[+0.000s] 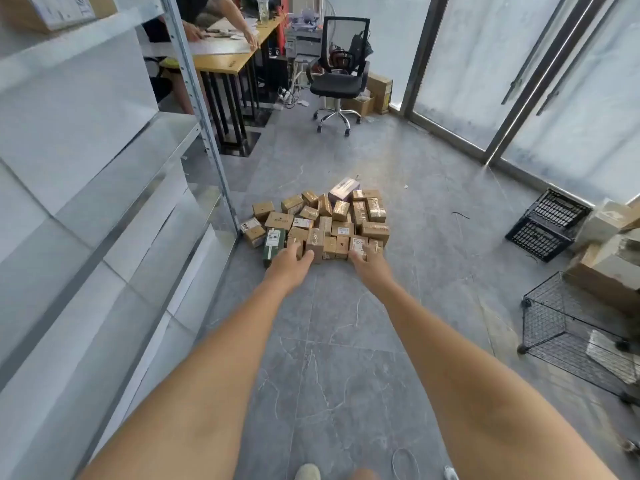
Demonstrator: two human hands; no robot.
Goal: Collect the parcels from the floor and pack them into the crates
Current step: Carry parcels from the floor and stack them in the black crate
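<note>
Metal shelving (104, 202) far left. L hand (289, 263) at near edge of parcel pile (322, 223) on floor, fingers spread, loosely curled, holding nothing. R hand (367, 261) same edge, fingers apart. Black crates (549, 225) and wire crate (568, 327) right, well apart from pile.

Brown parcels (341, 230), one green box (273, 241), black crates (550, 223), grey floor (346, 341).

The gray tile floor (346, 341) holds a heap of small brown parcels (332, 223) in the middle, with a green box (273, 241) at its left and a purple box (343, 188) at its far side. Two black crates (549, 225) and a wire basket (568, 327) sit on the right. A chair (337, 74) stands far back.
</note>
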